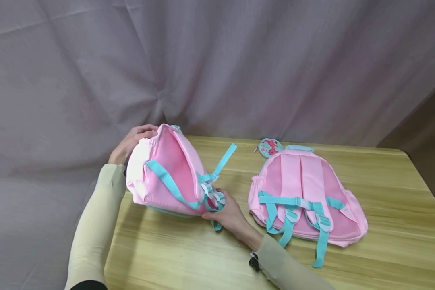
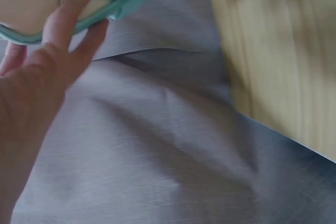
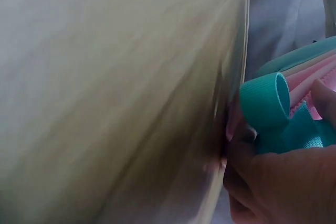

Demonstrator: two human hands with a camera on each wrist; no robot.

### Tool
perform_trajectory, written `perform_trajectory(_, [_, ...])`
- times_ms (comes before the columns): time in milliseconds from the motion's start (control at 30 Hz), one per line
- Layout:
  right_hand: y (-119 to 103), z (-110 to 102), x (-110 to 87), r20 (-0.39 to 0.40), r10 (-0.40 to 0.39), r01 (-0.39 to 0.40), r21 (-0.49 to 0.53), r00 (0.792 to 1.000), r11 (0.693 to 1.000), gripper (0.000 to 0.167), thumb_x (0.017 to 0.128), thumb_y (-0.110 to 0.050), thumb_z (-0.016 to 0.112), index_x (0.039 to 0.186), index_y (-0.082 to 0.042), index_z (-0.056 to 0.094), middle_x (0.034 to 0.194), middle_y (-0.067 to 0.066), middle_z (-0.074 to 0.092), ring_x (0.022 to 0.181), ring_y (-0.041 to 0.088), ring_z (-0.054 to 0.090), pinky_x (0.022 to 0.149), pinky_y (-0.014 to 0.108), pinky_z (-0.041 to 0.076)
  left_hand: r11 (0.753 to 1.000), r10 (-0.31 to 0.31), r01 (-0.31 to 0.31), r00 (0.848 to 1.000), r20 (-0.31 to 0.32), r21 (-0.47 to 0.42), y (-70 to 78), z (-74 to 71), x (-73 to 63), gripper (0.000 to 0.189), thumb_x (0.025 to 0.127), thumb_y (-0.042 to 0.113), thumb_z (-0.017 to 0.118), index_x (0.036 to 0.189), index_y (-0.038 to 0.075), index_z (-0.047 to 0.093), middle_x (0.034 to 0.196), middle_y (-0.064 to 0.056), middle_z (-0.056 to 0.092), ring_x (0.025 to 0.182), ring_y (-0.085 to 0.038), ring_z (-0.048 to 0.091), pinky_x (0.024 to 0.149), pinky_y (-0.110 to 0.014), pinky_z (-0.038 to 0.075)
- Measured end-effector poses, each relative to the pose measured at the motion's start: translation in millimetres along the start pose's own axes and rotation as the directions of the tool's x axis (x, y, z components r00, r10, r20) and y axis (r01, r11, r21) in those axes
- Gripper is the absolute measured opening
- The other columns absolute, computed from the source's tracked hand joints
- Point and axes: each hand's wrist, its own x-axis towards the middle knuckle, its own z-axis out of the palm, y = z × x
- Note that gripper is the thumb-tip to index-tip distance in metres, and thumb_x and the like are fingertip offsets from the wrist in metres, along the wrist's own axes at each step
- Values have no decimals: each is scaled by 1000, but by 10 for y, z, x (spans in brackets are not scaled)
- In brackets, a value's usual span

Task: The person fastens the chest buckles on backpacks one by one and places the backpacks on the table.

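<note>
A pink child's backpack [image 1: 174, 177] with teal straps is held tilted above the left part of the table. My left hand [image 1: 132, 141] holds its far left side; in the left wrist view, the fingers of the left hand [image 2: 63, 51] lie against the backpack's cream front beside a teal part with a red figure. At the near right corner, my right hand [image 1: 230, 211] grips the backpack's edge together with the teal straps and buckles. Close up in the right wrist view, a looped teal strap [image 3: 265, 98] sticks out above the fingers of the right hand [image 3: 283, 182].
Another pink backpack [image 1: 304, 193] lies on the right of the wooden table [image 1: 395, 193], straps upward. A round teal pouch [image 1: 269, 148] with a red figure is by its top. A grey curtain [image 1: 217, 68] hangs behind the table and down its left side.
</note>
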Motion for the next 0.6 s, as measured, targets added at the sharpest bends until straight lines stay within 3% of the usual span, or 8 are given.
perform_trajectory(267, [-51, -112, -49, -104, -49, 27, -198, 993, 980, 90, 68, -25, 104, 145, -5, 63, 139, 15, 71, 127, 31, 66, 115, 55, 52, 997, -52, 57, 991, 120, -44, -141, 11, 33, 49, 106, 30, 66, 148, 6, 63, 112, 14, 74, 99, -5, 70, 84, -22, 61])
perform_trajectory(433, [-61, -152, -91, -166, -52, 3, -281, 985, 960, 94, 67, -28, 104, 147, -4, 61, 141, 21, 63, 129, 35, 60, 115, 57, 50, 993, -112, 120, 970, 217, -24, -220, 65, 64, 69, 99, 16, 76, 160, 0, 51, 131, -6, 73, 105, -8, 72, 90, -25, 64])
perform_trajectory(600, [-54, -170, -141, -209, -40, -36, -346, 977, 938, 96, 68, -31, 104, 148, 0, 59, 140, 24, 56, 126, 36, 56, 112, 56, 51, 991, -132, 124, 965, 227, 53, -290, 175, 147, 70, 97, 14, 80, 161, 3, 52, 146, -24, 65, 105, -13, 72, 90, -24, 64])
